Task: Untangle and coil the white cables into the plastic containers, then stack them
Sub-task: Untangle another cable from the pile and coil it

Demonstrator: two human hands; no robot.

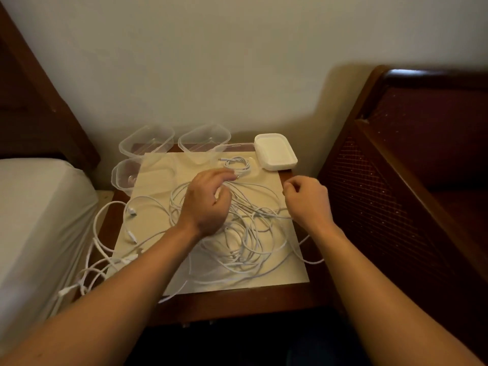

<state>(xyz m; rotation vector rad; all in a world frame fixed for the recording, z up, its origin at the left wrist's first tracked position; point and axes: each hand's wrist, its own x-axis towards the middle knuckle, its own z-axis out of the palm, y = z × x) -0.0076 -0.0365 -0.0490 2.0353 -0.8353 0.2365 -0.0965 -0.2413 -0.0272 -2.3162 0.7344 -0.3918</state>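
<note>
Two bare forearms reach in from the near edge toward a small wooden nightstand (237, 302). The left hand (204, 204) hovers over the middle of the table with its fingers (224, 175) curled and loosely spread, tips dipping toward the far strands of the tangle; whether they actually pinch a strand cannot be told. The right hand (307, 199) is at the right edge of the mat, its fingers (293, 184) bunched together as if pinching, and a white strand runs up to its underside, though the contact itself is hidden.

Under both hands lies the tangle of white cables (245, 244), a loose mass of overlapping loops spread across a pale square mat (158, 186) that covers most of the tabletop. Several strands with connector ends spill off the mat's left and near-left sides and hang past the table edge beside a white-sheeted bed (39, 220).

Just beyond the left fingertips, a coiled white cable (237, 165) sits inside a clear plastic container (253, 167) on the far part of the mat. Three more clear containers stand empty: one at the far left corner (146, 140), one beside it to the right (204, 137), and one nearer on the left (124, 175), partly under the mat's edge. At the far right corner rests a stack of white lids (276, 151).

A pale wall rises behind the table, and a dark wooden headboard (412, 159) with a lattice panel stands to the right.
</note>
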